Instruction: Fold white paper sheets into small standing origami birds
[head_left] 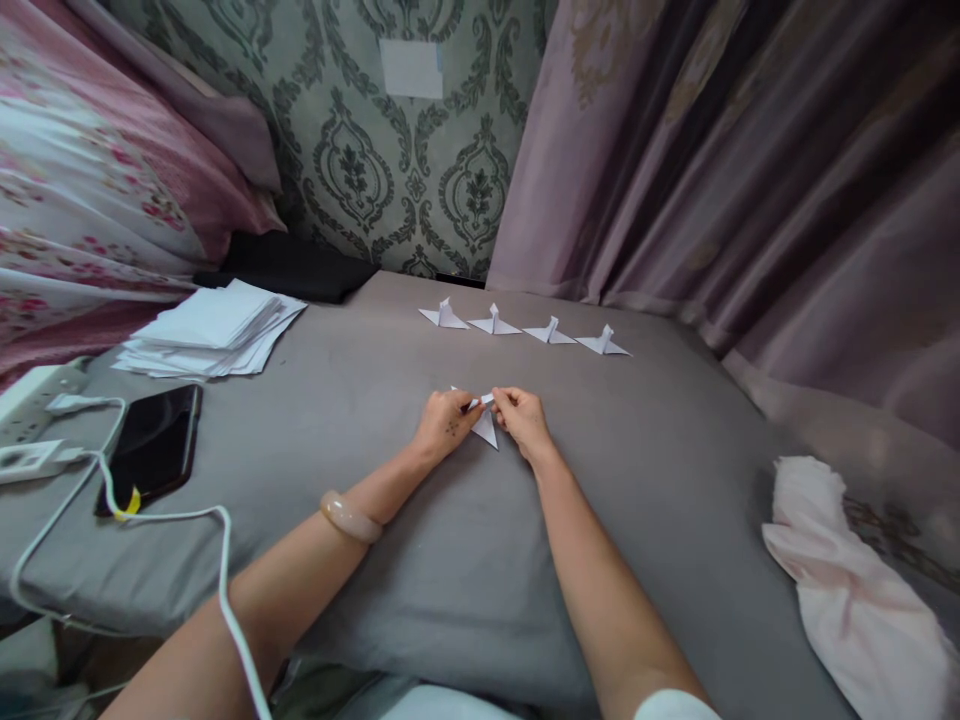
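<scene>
Between my two hands is a small folded white paper figure [486,430], held just above or on the grey cloth. My left hand [448,422] pinches it from the left side, its thumb reaching in toward the middle. Fingertips of my right hand [520,420] grip a narrow upper strip of the same paper. One pointed corner hangs down between the hands; the fingers hide much of the rest. Farther back stands a row of several finished-looking white origami figures [551,332], each with flat side points and an upright centre.
A stack of white paper [217,325] lies back left, before a black folded item [292,265]. A phone [154,440], power strip [37,400] and white cable [225,560] occupy the left. Pale pink cloth [847,590] is at right. Curtains [675,150] border the grey-covered surface [660,480].
</scene>
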